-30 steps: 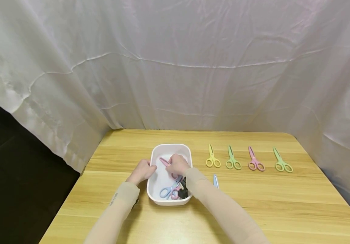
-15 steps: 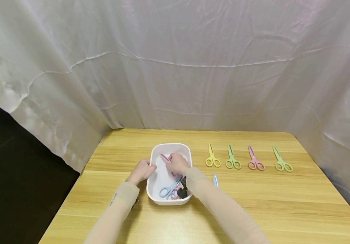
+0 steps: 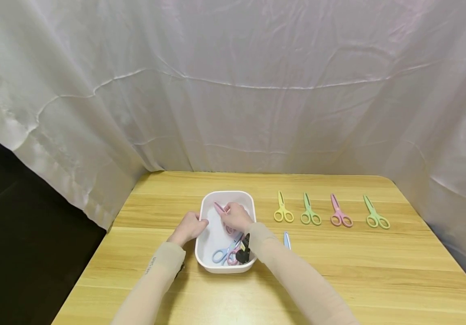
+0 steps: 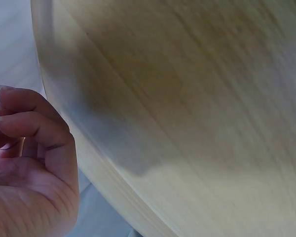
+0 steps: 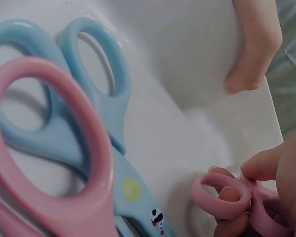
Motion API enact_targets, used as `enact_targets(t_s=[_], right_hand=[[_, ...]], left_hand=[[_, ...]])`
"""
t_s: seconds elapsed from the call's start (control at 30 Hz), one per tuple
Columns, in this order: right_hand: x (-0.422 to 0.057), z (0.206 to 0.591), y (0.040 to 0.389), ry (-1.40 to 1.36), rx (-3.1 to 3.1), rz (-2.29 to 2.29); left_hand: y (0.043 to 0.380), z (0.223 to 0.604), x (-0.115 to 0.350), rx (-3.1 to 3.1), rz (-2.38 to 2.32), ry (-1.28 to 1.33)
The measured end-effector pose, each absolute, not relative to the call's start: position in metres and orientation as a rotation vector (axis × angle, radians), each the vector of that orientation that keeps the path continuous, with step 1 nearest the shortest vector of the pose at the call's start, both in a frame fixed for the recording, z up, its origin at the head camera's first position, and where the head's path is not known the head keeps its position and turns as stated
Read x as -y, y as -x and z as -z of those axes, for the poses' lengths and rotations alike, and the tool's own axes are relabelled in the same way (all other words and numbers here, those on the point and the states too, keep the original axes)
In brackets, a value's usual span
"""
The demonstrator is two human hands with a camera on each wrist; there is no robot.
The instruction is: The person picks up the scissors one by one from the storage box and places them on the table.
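A white plastic bin (image 3: 226, 270) stands on the table. My left hand (image 3: 188, 227) grips its left rim, thumb over the edge; in the left wrist view the fingers (image 4: 39, 126) are curled. Inside the bin, my right hand (image 3: 237, 217) pinches a pair of pink scissors (image 3: 219, 208), blades toward the far left. The right wrist view shows thumb and fingers at its handle loops (image 5: 219, 203). Nearer the bin's front lie blue scissors (image 3: 219, 256) and another pink pair (image 5: 101, 158), overlapping. My wrist camera partly covers them in the head view.
Right of the bin lies a row of scissors: yellow (image 3: 283, 210), green (image 3: 309, 212), pink (image 3: 340, 213) and light green (image 3: 375, 215). A blue blade (image 3: 287, 239) shows beyond my right forearm, which hides the rest. A pale curtain (image 3: 257, 113) hangs behind the table.
The pink scissors in my right hand have shifted slightly toward the bin's far end, and more of their handle loops shows. My left hand and the bin have stayed put.
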State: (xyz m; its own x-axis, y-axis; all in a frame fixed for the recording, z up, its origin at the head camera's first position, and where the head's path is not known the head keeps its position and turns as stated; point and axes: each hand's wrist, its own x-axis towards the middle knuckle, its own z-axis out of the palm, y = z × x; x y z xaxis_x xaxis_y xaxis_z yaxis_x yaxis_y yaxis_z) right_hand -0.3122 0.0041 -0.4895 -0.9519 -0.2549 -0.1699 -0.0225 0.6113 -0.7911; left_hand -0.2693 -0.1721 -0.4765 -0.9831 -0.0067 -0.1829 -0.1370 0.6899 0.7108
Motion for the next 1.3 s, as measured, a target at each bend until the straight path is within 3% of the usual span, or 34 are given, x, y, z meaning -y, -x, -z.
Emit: enact_targets(t_s=[1.3], right_hand=[[-0.001,0.475,0.311,0.139,-2.316,1.782]], left_hand=[[0.269,0.473,0.171,-2.775,-1.086,0.092]])
